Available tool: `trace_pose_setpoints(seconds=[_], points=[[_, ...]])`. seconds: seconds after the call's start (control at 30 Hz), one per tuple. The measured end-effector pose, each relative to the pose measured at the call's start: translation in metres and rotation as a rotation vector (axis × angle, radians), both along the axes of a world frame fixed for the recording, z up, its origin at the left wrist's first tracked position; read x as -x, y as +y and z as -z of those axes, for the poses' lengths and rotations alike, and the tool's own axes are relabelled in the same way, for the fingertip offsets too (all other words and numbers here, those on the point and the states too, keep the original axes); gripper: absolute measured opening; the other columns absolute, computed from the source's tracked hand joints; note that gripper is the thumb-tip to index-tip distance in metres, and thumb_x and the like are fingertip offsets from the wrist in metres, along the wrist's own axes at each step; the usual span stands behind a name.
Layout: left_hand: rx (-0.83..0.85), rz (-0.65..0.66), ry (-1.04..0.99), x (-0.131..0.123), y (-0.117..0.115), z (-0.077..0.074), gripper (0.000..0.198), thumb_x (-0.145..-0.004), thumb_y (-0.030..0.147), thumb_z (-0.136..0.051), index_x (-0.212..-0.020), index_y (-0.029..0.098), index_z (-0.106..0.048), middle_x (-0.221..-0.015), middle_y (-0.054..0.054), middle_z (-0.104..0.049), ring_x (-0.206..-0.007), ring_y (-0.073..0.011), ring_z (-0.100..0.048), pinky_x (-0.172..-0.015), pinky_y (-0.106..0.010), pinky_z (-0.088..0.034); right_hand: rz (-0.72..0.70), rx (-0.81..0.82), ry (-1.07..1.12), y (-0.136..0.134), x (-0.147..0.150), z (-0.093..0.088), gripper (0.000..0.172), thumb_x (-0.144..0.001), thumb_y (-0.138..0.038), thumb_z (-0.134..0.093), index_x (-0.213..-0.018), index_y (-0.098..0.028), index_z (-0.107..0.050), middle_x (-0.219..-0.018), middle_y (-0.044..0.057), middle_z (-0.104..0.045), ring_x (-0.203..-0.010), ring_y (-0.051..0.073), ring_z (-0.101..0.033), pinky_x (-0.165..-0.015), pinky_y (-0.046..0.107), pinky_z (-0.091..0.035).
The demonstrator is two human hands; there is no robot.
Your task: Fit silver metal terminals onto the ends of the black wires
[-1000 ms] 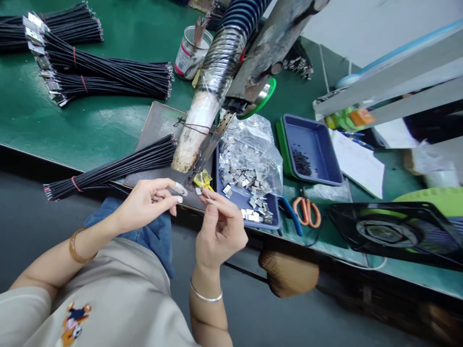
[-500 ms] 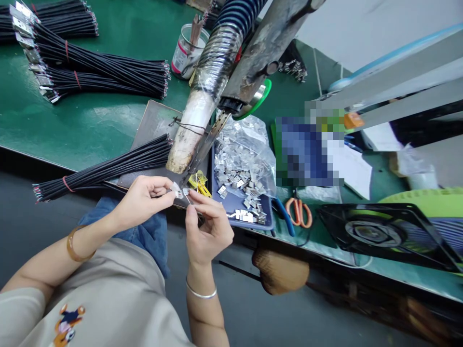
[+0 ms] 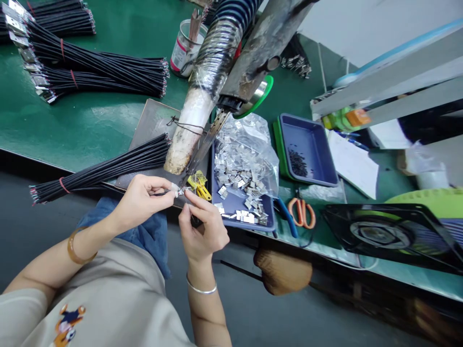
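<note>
My left hand (image 3: 146, 200) is closed, thumb and forefinger pinching a black cable (image 3: 159, 194) near its end. A small silvery metal connector piece (image 3: 183, 191) sits at the cable's tip, between my two hands. From the other side my right hand (image 3: 204, 224) has its fingertips at that piece, fingers curled; a thin, light sliver shows under them, too small to name. Just above the fingertips hang a soldering-iron-like metal bar (image 3: 206, 144) and a taped hose (image 3: 184, 130). A bundle of black cables (image 3: 119, 161) lies beside my left hand.
A blue tray (image 3: 267, 222) holds a plastic bag and many metal shells (image 3: 240, 180). Nearby are a yellow piece (image 3: 198, 185), orange-handled scissors (image 3: 302, 212), another blue tray (image 3: 327, 176), a black fan (image 3: 383, 233), a jar (image 3: 179, 60) and more cable bundles (image 3: 104, 72).
My right hand has shifted slightly left, its fingertips now closer to my left hand at the connector piece. My left hand stays nearly in place, and more black cable shows in its fingers.
</note>
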State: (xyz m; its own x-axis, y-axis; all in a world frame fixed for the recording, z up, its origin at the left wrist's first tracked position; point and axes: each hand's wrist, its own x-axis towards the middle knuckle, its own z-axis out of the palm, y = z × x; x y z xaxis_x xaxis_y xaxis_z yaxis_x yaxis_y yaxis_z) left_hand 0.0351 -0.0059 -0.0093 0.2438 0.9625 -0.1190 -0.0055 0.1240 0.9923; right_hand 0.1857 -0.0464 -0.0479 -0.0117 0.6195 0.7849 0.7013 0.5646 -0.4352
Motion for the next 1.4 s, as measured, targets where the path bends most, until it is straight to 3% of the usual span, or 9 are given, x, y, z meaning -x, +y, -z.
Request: trace_pose_setpoints(seconds=[0.4, 0.6, 0.7, 0.8, 1.0, 1.07, 1.23, 1.4], points=[[0.012, -0.049, 0.004, -0.004, 0.003, -0.009, 0.019, -0.071, 0.026, -0.059, -0.068, 0.011, -0.069, -0.058, 0.002, -0.051, -0.054, -0.0066, -0.036, -0.05, -0.019, -0.028, 0.005, -0.035, -0.055, 0.006, 0.0, -0.005, 0.024, -0.085, -0.006, -0.071, -0.098, -0.024, -0.064, -0.098, 0.005, -0.082, -0.083, 0.018, -0.08, -0.074, 0.029, -0.066], [-0.024, 0.0, 0.039, -0.001, 0.002, -0.006, 0.015, -0.072, 0.021, -0.059, -0.066, 0.011, -0.068, -0.053, 0.007, -0.035, -0.051, -0.0055, -0.024, -0.048, -0.02, -0.021, -0.006, -0.016, -0.019, 0.002, 0.001, -0.005, 0.02, -0.085, -0.009, -0.071, -0.093, -0.026, -0.064, -0.099, 0.004, -0.081, -0.081, 0.018, -0.079, -0.07, 0.029, -0.067], [-0.016, 0.011, 0.088, -0.001, 0.0, -0.005, 0.016, -0.073, 0.022, -0.058, -0.067, 0.011, -0.068, -0.053, 0.007, -0.032, -0.052, -0.0058, -0.023, -0.048, -0.021, -0.018, -0.009, 0.07, 0.098, 0.001, 0.001, -0.003, 0.019, -0.087, -0.008, -0.069, -0.094, -0.025, -0.064, -0.102, 0.004, -0.081, -0.09, 0.019, -0.079, -0.075, 0.032, -0.067], [-0.014, -0.011, 0.109, -0.002, -0.001, -0.006, 0.017, -0.074, 0.024, -0.058, -0.067, 0.011, -0.068, -0.055, 0.006, -0.036, -0.054, -0.0064, -0.027, -0.049, -0.02, -0.021, -0.009, 0.146, 0.162, 0.002, 0.003, -0.005, 0.02, -0.086, -0.007, -0.069, -0.096, -0.023, -0.066, -0.101, 0.005, -0.081, -0.099, 0.021, -0.078, -0.08, 0.032, -0.066], [0.004, -0.049, 0.05, -0.005, -0.001, -0.007, 0.021, -0.075, 0.028, -0.058, -0.072, 0.011, -0.069, -0.065, 0.001, -0.056, -0.059, -0.0086, -0.045, -0.055, -0.019, -0.038, 0.009, 0.147, 0.122, 0.004, 0.006, -0.012, 0.018, -0.084, -0.008, -0.074, -0.093, -0.022, -0.069, -0.108, 0.007, -0.08, -0.095, 0.02, -0.079, -0.082, 0.032, -0.066], [-0.001, -0.054, 0.048, -0.005, -0.001, -0.007, 0.021, -0.075, 0.027, -0.057, -0.072, 0.011, -0.069, -0.065, 0.001, -0.056, -0.059, -0.0083, -0.045, -0.055, -0.019, -0.038, -0.002, 0.16, 0.143, 0.003, 0.006, -0.011, 0.016, -0.085, -0.009, -0.073, -0.091, -0.022, -0.067, -0.109, 0.007, -0.08, -0.095, 0.019, -0.079, -0.08, 0.032, -0.067], [-0.022, 0.013, 0.141, -0.002, -0.004, -0.007, 0.02, -0.076, 0.025, -0.057, -0.068, 0.01, -0.067, -0.058, 0.004, -0.04, -0.056, -0.006, -0.03, -0.049, -0.018, -0.024, -0.002, 0.19, 0.191, 0.0, 0.004, -0.008, 0.015, -0.085, -0.008, -0.072, -0.088, -0.021, -0.065, -0.103, 0.006, -0.08, -0.089, 0.018, -0.079, -0.075, 0.029, -0.066], [-0.033, -0.014, 0.146, -0.003, -0.005, -0.005, 0.022, -0.078, 0.027, -0.057, -0.07, 0.009, -0.067, -0.063, 0.002, -0.049, -0.059, -0.0075, -0.039, -0.053, -0.018, -0.033, 0.01, 0.16, 0.125, 0.004, 0.004, -0.013, 0.015, -0.084, -0.008, -0.075, -0.09, -0.021, -0.068, -0.098, 0.005, -0.08, -0.09, 0.018, -0.078, -0.079, 0.029, -0.065]])
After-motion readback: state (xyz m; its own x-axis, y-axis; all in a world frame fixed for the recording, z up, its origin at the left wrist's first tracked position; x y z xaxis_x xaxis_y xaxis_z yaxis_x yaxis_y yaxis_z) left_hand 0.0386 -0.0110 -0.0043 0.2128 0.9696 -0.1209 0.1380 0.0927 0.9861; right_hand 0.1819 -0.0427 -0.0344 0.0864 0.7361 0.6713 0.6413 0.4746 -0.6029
